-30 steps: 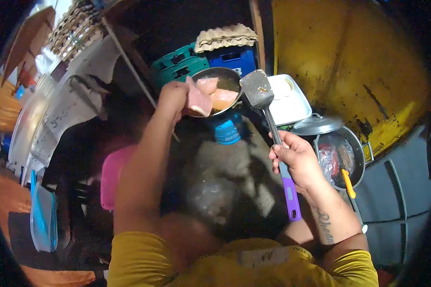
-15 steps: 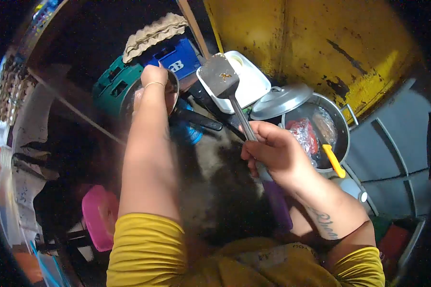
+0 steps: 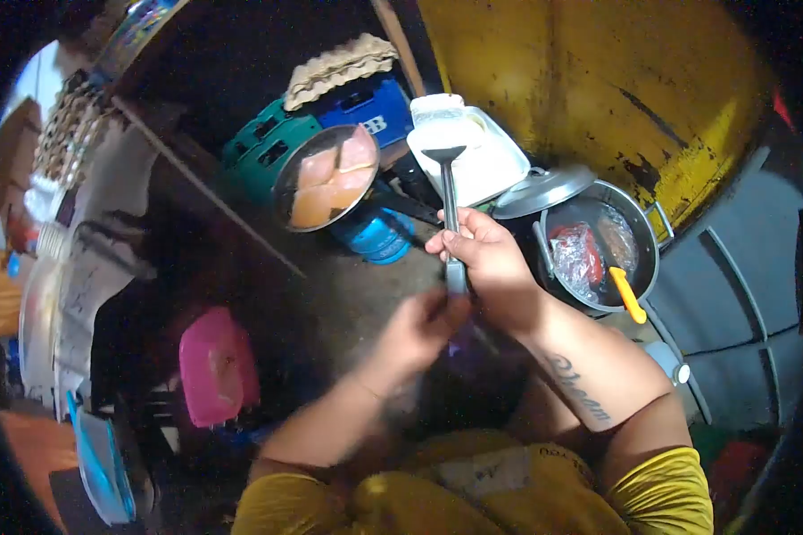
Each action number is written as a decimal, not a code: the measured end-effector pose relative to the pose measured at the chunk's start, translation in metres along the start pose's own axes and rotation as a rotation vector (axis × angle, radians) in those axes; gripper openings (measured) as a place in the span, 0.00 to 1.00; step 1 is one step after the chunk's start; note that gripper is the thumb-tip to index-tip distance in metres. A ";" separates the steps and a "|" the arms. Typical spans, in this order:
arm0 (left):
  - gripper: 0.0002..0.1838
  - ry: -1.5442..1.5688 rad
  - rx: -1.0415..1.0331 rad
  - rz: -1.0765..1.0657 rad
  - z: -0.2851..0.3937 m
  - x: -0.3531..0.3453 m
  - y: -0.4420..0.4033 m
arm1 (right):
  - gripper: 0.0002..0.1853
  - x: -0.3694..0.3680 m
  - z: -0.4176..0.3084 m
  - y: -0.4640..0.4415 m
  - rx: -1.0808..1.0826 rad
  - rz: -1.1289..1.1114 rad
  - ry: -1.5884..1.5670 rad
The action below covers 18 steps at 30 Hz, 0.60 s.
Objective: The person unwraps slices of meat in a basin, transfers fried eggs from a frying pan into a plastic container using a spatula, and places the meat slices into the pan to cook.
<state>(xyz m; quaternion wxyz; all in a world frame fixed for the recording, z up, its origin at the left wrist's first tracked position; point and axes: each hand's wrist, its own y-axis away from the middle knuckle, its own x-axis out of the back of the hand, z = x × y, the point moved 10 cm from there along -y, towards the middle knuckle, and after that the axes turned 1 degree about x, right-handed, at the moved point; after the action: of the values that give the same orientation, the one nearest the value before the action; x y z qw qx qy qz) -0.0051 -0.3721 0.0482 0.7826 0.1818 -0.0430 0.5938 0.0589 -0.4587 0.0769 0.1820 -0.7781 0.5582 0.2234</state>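
My right hand (image 3: 482, 259) is closed round the shaft of a spatula (image 3: 449, 192), whose dark blade is up over a white tray (image 3: 500, 169). My left hand (image 3: 419, 330), blurred by motion, is close beside the spatula's lower handle; whether it touches the handle cannot be made out. Several pink slices of meat (image 3: 335, 174) lie in a frying pan (image 3: 285, 192), ahead and to the left of my hands. A blue canister (image 3: 384, 236) stands beside the pan.
At the right, a pot (image 3: 656, 259) holds plastic-wrapped packs and an orange-yellow handle, with a lid (image 3: 544, 192) at its rim. Behind the pan are green (image 3: 263, 143) and blue (image 3: 366, 111) crates with an egg tray (image 3: 343, 67). A pink basin (image 3: 216, 366) is at the left.
My left hand has let go of the meat and drawn back from the pan to the spatula's handle. The spatula has turned, its blade now seen narrow. The camera view has shifted.
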 end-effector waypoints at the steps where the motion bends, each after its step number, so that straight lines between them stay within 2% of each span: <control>1: 0.13 0.220 -0.008 0.010 0.005 -0.012 0.014 | 0.15 -0.003 0.008 -0.001 -0.045 0.028 0.040; 3: 0.10 0.630 0.093 0.095 -0.005 -0.018 0.034 | 0.14 -0.016 0.020 -0.007 -0.031 -0.019 0.037; 5: 0.10 0.719 0.035 0.162 -0.010 -0.006 0.043 | 0.12 -0.043 0.033 0.004 -0.185 -0.161 0.027; 7: 0.09 0.807 -0.020 0.223 -0.021 0.011 0.048 | 0.10 -0.049 0.051 0.001 -0.193 -0.111 0.219; 9: 0.07 0.726 -0.057 0.365 -0.030 0.047 0.048 | 0.14 -0.054 0.065 -0.001 -0.122 -0.100 0.210; 12: 0.06 0.301 0.016 0.555 -0.032 0.107 0.045 | 0.14 -0.067 0.052 0.012 0.010 -0.130 0.341; 14: 0.07 0.022 0.039 0.627 -0.022 0.138 0.046 | 0.14 -0.074 0.047 0.016 0.030 -0.163 0.389; 17: 0.08 -0.120 0.051 0.570 -0.028 0.158 0.024 | 0.11 -0.075 0.042 0.023 0.035 -0.175 0.424; 18: 0.10 -0.303 0.057 0.647 -0.002 0.156 0.033 | 0.10 -0.070 0.045 0.022 0.031 -0.159 0.440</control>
<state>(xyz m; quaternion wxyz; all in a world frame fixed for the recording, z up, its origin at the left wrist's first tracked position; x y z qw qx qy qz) 0.0086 -0.2216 0.0978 0.5334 0.2666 -0.1974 0.7781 0.0125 -0.3869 0.0773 0.0849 -0.8467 0.5247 0.0249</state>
